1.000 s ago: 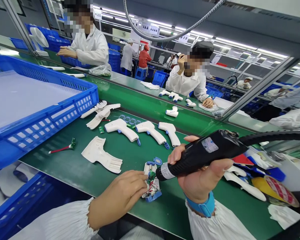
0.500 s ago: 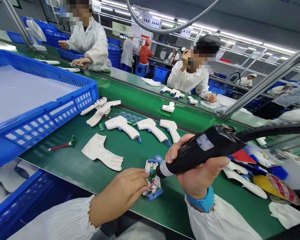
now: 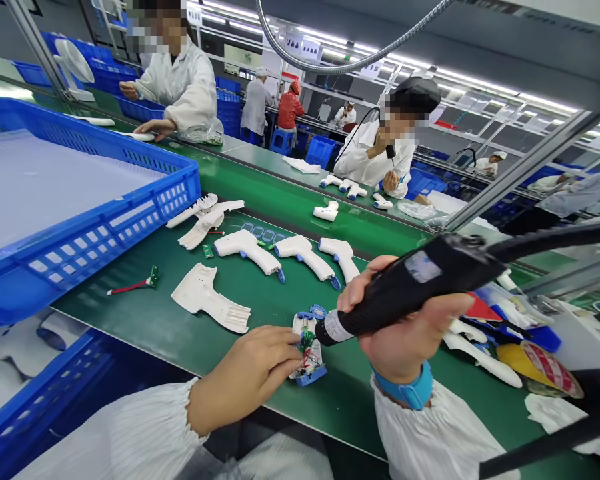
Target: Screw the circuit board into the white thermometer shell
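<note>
Black electric screwdriver (image 3: 410, 290), gripped in right hand (image 3: 405, 340), sits on open white-blue thermometer half-shell (image 3: 306, 347) pinched by left hand (image 3: 253, 373); loose white cover (image 3: 207, 307) left unfitted, three closed units far.

Single view, head-mounted on the person, looking forward and down across a green work surface (image 3: 280, 313). It sits close to the person's own hands: the left hand (image 3: 253, 377) and the right hand (image 3: 405, 333) fill the lower centre of the frame at near range. The line of sight runs outward over the bench toward co-workers seated at the far side. Wide-angle distortion bends the edges. No second view is supplied, so no overlap applies.
</note>
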### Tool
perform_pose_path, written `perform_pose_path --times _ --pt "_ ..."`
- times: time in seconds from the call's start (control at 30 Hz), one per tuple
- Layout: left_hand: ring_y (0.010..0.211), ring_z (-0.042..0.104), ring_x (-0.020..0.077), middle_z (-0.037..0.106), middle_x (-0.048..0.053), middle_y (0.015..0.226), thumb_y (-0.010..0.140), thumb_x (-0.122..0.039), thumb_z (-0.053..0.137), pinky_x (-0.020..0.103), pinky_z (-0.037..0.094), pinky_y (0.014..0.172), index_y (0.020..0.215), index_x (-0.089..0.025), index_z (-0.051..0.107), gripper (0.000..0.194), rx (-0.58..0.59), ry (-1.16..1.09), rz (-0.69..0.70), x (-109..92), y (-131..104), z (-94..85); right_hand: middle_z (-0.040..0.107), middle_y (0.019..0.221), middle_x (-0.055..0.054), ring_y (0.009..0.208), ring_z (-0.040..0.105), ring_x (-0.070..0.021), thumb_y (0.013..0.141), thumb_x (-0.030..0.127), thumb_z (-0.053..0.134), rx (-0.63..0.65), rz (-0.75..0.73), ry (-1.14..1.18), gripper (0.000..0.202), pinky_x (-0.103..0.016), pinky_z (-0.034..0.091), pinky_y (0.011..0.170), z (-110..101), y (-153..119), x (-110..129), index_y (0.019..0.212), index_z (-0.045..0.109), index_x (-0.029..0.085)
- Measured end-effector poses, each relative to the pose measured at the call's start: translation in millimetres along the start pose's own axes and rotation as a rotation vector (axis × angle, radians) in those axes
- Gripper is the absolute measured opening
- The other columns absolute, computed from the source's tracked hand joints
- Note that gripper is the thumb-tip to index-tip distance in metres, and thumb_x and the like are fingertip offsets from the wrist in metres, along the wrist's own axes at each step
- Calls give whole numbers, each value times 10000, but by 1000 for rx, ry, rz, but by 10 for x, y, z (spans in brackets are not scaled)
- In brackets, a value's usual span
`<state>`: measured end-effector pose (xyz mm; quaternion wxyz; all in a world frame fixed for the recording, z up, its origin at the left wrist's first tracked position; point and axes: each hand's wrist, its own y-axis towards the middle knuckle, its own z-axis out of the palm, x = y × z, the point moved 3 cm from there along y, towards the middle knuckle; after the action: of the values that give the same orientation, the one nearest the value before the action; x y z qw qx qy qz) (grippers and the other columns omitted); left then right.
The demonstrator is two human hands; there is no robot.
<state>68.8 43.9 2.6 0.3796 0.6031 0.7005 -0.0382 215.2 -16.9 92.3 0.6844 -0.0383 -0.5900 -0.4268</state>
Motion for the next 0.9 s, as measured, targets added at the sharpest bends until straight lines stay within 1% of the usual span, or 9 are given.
perform_pose_path --times 0.07,0.13,0.23,0.3,0.4,0.47,0.7,0.8,0.9 --pt "1072 567 210 671 49 1087 921 -236 435 390 473 922 1027 -215 654 244 -91 21 -24 0 3 -20 539 483 33 403 490 -141 653 802 438 -50 -20 -2 632 -264 395 381 24 -2 133 833 533 204" --pt "1116 529 224 645 54 1145 918 -218 434 418 467 931 1071 -209 639 256 -133 35 -43 -2 14 -27 542 477 32 395 488 -140 638 804 455 -71 -30 7 638 -265 390 378 56 -9 255 820 554 201" --pt "1168 478 231 586 48 1244 919 -215 426 420 462 937 1101 -220 628 271 -103 17 -19 -18 47 -13 539 464 30 380 485 -139 664 783 453 -80 -35 38 610 -266 380 368 105 -28 367 808 575 203" --pt "1149 493 227 605 42 1218 923 -226 420 407 471 922 1061 -223 647 266 -107 -3 8 -27 63 -15 533 464 28 378 488 -142 688 768 438 -87 -22 55 591 -268 379 369 129 -43 384 804 575 206" --pt "1061 549 227 681 41 1064 914 -246 449 397 487 880 953 -212 681 238 -157 7 3 -17 53 -30 535 478 28 389 492 -144 665 782 449 -75 8 61 603 -273 384 384 147 -63 339 809 566 209" --pt "1027 565 232 700 32 994 900 -252 481 403 484 873 900 -211 687 210 -155 36 -21 -3 24 -23 546 493 26 405 493 -148 643 795 464 -56 12 50 619 -276 389 394 144 -78 270 830 557 212" --pt "1003 601 219 692 22 1043 907 -231 466 438 437 955 896 -207 670 205 -100 125 3 3 -59 58 564 555 24 448 507 -151 719 768 389 70 21 -10 591 -286 409 438 118 -146 -73 920 508 225" --pt "951 622 200 699 30 1019 909 -227 459 419 453 939 894 -201 671 215 -100 142 29 -4 -45 54 568 565 24 451 511 -149 739 749 387 96 12 -45 574 -288 410 440 116 -154 -120 935 503 222" --pt "927 627 196 703 28 1010 916 -230 444 417 465 918 887 -201 675 235 -104 146 44 -9 -32 40 565 540 29 424 506 -150 704 762 426 102 12 -45 592 -288 405 415 125 -149 -119 925 501 218"
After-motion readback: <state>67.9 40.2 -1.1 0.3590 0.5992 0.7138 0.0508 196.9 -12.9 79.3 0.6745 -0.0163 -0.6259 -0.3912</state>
